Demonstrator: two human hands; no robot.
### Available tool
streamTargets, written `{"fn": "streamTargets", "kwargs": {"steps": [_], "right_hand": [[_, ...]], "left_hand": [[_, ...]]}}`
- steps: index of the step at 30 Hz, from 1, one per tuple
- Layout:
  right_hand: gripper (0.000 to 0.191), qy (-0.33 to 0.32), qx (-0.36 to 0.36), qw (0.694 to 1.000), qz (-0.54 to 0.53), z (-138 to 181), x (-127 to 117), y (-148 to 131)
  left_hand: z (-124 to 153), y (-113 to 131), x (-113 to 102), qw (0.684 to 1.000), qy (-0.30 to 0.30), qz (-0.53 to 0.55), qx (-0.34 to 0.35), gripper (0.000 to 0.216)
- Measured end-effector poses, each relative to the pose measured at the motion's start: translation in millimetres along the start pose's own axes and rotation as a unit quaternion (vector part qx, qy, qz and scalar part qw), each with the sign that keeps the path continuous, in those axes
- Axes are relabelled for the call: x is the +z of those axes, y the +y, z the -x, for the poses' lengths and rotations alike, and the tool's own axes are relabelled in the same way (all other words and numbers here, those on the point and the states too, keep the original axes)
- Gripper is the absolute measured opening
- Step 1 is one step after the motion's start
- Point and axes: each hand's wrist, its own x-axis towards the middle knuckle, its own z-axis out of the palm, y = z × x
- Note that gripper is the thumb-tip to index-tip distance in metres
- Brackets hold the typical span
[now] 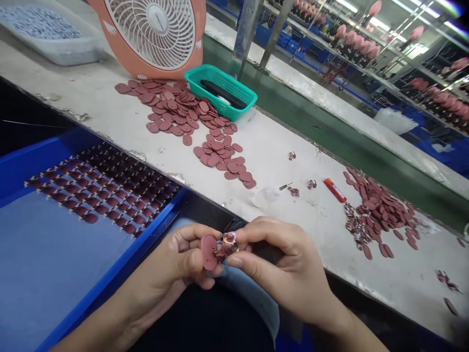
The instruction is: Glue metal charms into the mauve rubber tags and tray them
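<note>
My left hand point(183, 259) is closed on a reddish-brown oval disc point(208, 253), held by its edge between thumb and fingers. Pinched in my right hand point(282, 264) is a small painted figurine point(227, 243) in brown and white. The figurine's base meets the face of the disc; whether the two are fixed together I cannot tell. Both hands are over my lap, just off the near edge of the white worktable point(271, 146). Below and to the left, a blue tray point(54, 254) holds rows of discs with figurines on them point(110, 190).
Loose oval discs point(176, 107) are heaped beside an orange fan point(157, 34) and a green basket point(223, 90). Further right lie a red lighter point(334, 190), several loose figurines point(355, 227) and another disc pile point(384, 205). A bin of small pale pieces point(54, 34) stands at upper left.
</note>
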Motion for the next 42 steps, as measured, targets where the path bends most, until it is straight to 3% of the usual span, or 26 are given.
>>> {"fn": "streamTargets", "kwargs": {"steps": [9, 20, 42], "right_hand": [[0.013, -0.039, -0.014, 0.998, 0.052, -1, -4, -2], [0.007, -0.057, -0.008, 0.997, 0.059, -6, -4, 0], [0.013, -0.091, -0.087, 0.988, 0.094, -8, -2, -11]], "left_hand": [[-2, -3, -1, 1.000, -0.004, 0.022, -0.019, 0.036], [-4, -4, -2, 0.998, 0.033, 0.032, -0.036, 0.041], [0, -3, -2, 0.999, 0.007, 0.039, -0.003, 0.038]]}}
